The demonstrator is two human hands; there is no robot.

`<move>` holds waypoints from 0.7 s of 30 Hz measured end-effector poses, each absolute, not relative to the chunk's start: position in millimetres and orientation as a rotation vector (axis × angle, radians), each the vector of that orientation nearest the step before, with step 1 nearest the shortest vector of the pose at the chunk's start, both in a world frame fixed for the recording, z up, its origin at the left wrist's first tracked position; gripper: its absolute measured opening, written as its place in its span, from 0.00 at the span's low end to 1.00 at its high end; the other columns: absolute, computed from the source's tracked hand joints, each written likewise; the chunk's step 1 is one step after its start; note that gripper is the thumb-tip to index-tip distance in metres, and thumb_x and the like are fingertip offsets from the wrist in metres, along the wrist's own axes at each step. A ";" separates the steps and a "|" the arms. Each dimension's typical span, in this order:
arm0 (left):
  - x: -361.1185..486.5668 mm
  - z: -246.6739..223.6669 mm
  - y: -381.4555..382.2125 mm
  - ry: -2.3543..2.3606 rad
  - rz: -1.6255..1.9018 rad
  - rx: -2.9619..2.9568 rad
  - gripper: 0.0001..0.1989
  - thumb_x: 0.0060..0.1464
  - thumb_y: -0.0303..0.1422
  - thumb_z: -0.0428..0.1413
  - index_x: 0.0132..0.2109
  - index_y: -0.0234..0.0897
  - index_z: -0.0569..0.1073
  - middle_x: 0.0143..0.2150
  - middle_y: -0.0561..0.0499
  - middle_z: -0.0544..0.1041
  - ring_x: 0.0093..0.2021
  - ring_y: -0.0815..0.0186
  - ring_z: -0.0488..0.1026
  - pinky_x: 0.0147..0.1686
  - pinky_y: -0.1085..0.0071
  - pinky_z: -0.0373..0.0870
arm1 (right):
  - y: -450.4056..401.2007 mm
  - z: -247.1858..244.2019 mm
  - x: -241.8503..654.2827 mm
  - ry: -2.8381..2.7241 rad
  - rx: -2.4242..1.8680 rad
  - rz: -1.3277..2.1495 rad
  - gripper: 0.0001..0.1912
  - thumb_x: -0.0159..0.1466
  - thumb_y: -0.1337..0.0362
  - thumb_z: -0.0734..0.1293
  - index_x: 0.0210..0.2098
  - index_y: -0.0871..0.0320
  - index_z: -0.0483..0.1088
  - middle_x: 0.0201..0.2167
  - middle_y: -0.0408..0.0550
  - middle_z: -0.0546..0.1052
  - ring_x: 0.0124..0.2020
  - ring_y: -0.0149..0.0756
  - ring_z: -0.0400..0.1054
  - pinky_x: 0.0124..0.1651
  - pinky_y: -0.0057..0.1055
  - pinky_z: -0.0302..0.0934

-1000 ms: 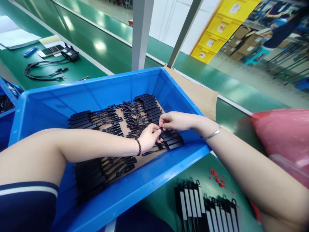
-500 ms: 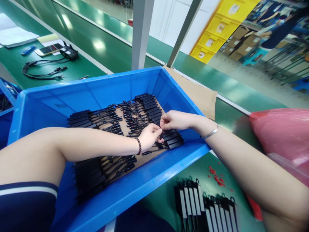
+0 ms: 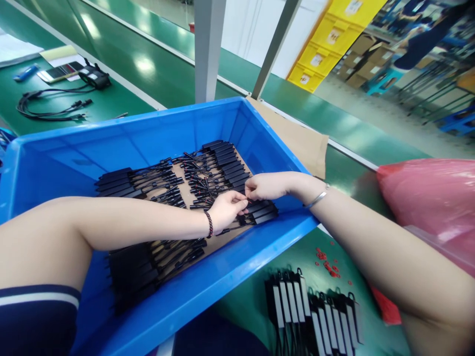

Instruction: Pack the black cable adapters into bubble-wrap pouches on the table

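My left hand [image 3: 227, 210] reaches over the blue bin [image 3: 159, 126], thumb and forefinger pinched together. My right hand [image 3: 265, 186] meets it from the other side, also pinching, its fingertips almost touching the left ones. A trace of red shows between the fingertips, but what they hold is too small and covered to make out. Under both hands lie rows of flat black modules [image 3: 233, 168] with short black cables [image 3: 200, 185] and plug ends. Some of the cables carry red bits. Brown cardboard [image 3: 186, 190] shows between the rows.
Small red rings [image 3: 330, 269] lie scattered on the green bench. Nearby stand more black modules with pale strips [image 3: 293, 299]. A pink plastic bag [image 3: 426, 198] is at right. Cables [image 3: 48, 106] and a phone [image 3: 61, 72] lie at left. A grey post [image 3: 208, 49] rises behind the bin.
The view has shifted slightly, so the scene sits a little further left and up. Both hands stay pinched together above the same modules, with only slight finger movement.
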State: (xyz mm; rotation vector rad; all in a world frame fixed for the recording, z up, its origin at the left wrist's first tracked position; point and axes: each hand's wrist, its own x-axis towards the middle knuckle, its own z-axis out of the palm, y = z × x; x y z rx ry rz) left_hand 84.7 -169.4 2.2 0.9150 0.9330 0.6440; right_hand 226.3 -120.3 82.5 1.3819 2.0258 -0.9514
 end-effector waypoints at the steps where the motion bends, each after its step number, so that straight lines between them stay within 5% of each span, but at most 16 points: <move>1: 84.0 1.8 -170.2 0.931 0.640 0.928 0.03 0.52 0.21 0.54 0.31 0.29 0.68 0.23 0.53 0.71 0.24 0.75 0.71 0.26 0.80 0.66 | -120.4 82.2 227.1 2.004 1.387 -1.000 0.07 0.53 0.68 0.62 0.30 0.60 0.70 0.27 0.45 0.72 0.24 0.29 0.59 0.25 0.25 0.51; 8: 83.7 -6.6 -170.0 0.865 0.697 0.966 0.06 0.53 0.24 0.53 0.39 0.32 0.66 0.24 0.56 0.70 0.25 0.73 0.72 0.26 0.78 0.67 | -117.4 80.1 230.5 1.969 1.556 -1.047 0.05 0.52 0.68 0.63 0.29 0.60 0.69 0.22 0.42 0.69 0.22 0.28 0.57 0.24 0.26 0.49; 21: 84.2 -7.0 -164.2 0.831 0.720 0.845 0.05 0.55 0.27 0.54 0.35 0.32 0.63 0.28 0.54 0.70 0.25 0.74 0.73 0.31 0.73 0.73 | -112.9 86.4 230.8 2.057 1.900 -0.936 0.09 0.53 0.67 0.62 0.33 0.62 0.70 0.25 0.49 0.73 0.23 0.29 0.60 0.25 0.25 0.52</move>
